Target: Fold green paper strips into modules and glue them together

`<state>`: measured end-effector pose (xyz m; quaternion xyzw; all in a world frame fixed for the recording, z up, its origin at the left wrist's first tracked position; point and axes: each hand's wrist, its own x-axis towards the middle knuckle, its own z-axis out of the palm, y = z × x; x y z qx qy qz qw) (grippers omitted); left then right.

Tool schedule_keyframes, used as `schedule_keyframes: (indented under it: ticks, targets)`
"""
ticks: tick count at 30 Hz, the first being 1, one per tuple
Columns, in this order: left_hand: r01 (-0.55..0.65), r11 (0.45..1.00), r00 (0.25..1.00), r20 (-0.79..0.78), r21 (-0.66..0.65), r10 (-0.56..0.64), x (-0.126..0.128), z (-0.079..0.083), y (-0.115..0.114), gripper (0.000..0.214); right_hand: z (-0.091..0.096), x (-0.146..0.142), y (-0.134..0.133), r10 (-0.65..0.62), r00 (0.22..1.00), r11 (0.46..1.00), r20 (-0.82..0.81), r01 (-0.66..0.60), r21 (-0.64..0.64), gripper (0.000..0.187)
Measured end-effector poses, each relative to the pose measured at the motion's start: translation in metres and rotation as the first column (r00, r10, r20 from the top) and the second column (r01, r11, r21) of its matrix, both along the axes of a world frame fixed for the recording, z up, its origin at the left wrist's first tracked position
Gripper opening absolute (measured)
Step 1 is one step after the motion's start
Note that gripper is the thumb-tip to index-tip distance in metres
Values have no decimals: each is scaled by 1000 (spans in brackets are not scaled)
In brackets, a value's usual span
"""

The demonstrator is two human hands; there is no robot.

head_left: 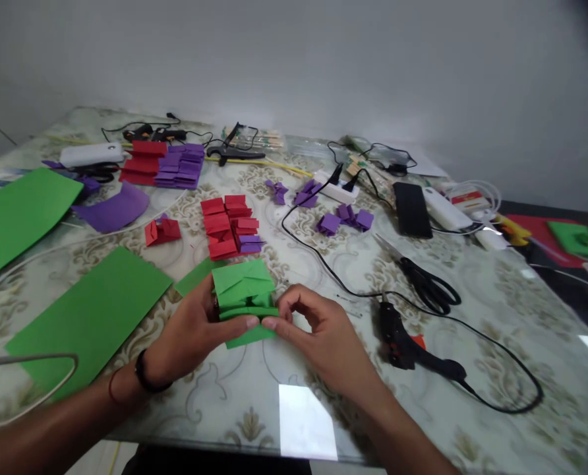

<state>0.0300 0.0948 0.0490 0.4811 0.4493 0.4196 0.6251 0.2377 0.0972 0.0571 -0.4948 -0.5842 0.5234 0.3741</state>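
Paper (247,310), green, folded, held between left hand (189,335) and right hand (321,335)

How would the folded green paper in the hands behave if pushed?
The folded green paper is probably light: it looks thin. Its layered folds, held in left hand and right hand, probably make it springy, not floppy. The gap between its folds suggests it may crush easily.

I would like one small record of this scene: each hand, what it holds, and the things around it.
Left hand: grips the left side of the folded green paper piece
Right hand: pinches its right edge
Behind: folded red paper pieces
Left: flat rectangular green paper sheet
Right: black glue gun, black-handled metal scissors
Surface: pale floral-patterned table
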Motion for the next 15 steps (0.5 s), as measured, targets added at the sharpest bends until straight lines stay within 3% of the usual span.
schedule_keyframes:
  ticks: [5, 8, 15]
  targets:
    - [-46, 998, 993, -108, 40, 50, -1, -5, 1, 41, -13, -3, 0, -26, 998, 997, -52, 23, -67, 36]
    - [-37, 998, 992, -122, 43, 42, -1, -5, 1, 38, -18, -3, -1, 49, 995, 986, -90, -62, -154, 38]
    - [47, 991, 974, -213, -126, -73, -10, -8, 2, 28, -22, -4, -4, 64, 990, 974, -124, -89, -209, 48]
